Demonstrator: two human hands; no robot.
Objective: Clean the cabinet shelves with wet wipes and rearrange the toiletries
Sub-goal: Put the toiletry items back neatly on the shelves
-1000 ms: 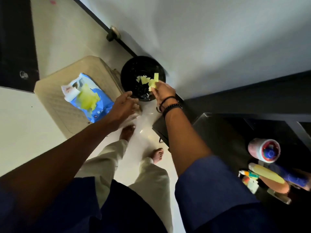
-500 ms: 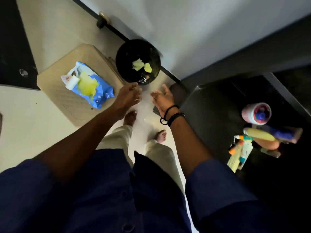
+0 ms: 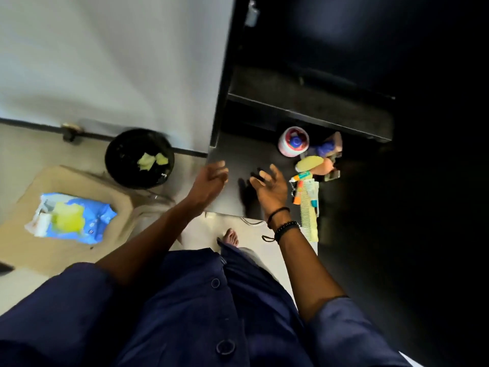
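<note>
Both hands hover over the dark lower cabinet shelf (image 3: 238, 157) and hold nothing. The left hand (image 3: 210, 178) is above the shelf's left front corner, its fingers loose, slightly apart and somewhat blurred. The right hand (image 3: 270, 189) is near the middle of the front edge, its fingers spread wide and the palm turned toward the left hand. Two dark bracelets (image 3: 284, 226) circle the right wrist.

The toiletries are bunched at the right end of the shelf. A round pink-and-white container with a blue cap (image 3: 293, 141) stands farthest back, with a blue bottle (image 3: 326, 148) just beside it. A yellow tube (image 3: 309, 163) and an orange bottle (image 3: 328, 165) lie in front of them. A pale yellow comb (image 3: 308, 215) lies at the front edge, just beside the right wrist.

On the floor to the left of the cabinet stands a black waste bin (image 3: 112, 160) with crumpled yellow wipes (image 3: 150, 161) inside. Near it, a blue wet wipes pack (image 3: 92, 221) lies open on a beige textured surface (image 3: 53, 255), with a yellow wipe (image 3: 66, 219) sticking out of it.
</note>
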